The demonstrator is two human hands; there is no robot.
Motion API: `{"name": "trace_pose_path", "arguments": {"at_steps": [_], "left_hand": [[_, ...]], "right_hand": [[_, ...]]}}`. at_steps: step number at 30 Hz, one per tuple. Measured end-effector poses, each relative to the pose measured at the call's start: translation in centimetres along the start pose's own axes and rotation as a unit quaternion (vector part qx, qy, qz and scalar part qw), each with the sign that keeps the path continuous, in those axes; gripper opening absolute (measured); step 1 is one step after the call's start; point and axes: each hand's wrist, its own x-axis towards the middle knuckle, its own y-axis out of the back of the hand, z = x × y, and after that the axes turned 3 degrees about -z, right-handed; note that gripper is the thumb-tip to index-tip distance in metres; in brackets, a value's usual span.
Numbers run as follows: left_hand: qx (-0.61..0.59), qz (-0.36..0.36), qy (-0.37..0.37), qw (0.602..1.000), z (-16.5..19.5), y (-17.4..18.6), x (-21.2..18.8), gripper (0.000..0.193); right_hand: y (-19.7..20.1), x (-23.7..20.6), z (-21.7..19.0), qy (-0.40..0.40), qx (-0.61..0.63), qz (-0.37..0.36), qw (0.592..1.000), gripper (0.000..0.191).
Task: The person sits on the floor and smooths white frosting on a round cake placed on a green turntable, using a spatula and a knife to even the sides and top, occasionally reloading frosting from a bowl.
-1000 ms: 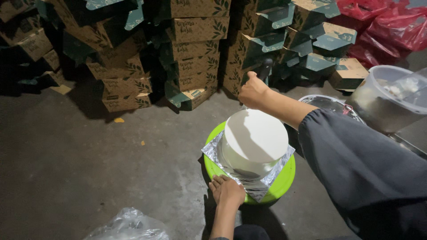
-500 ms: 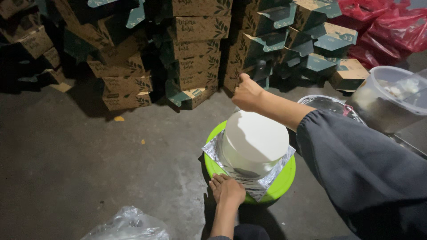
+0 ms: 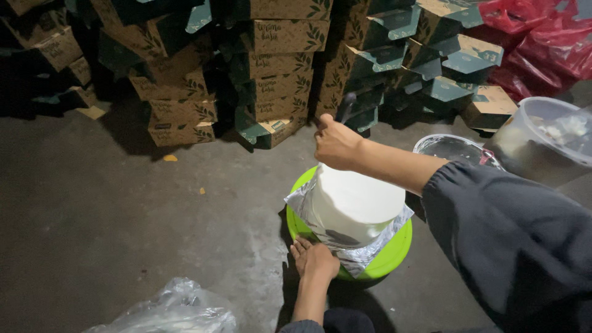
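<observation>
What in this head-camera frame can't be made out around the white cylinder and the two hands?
- Tool in the right hand: only a dark handle shows above the fist; the lower end is hidden behind the hand and the white cylinder.
- Green basin: its inside is covered by foil and the cylinder.
- Left hand: palm down by the basin rim; anything under it is hidden.
- Clear tub: cut by the right edge; contents blurred.

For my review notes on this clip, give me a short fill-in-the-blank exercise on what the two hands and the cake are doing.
1. The tall white cake stands on a foil-covered board on a ____ turntable.
2. The right hand grips a dark ____ at the cake's far top edge.
3. The left hand rests against the turntable's ____ side.

Missing words: green; tool handle; near
</observation>
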Motion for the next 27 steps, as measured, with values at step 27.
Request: {"name": "trace_pose_path", "arguments": {"at_steps": [27], "left_hand": [[-0.002,0.084,-0.033,0.996,-2.1,0.6,2.9,0.076]], "right_hand": [[6.0,-8.0,-3.4,0.128,-0.055,-0.033,0.990,0.023]]}}
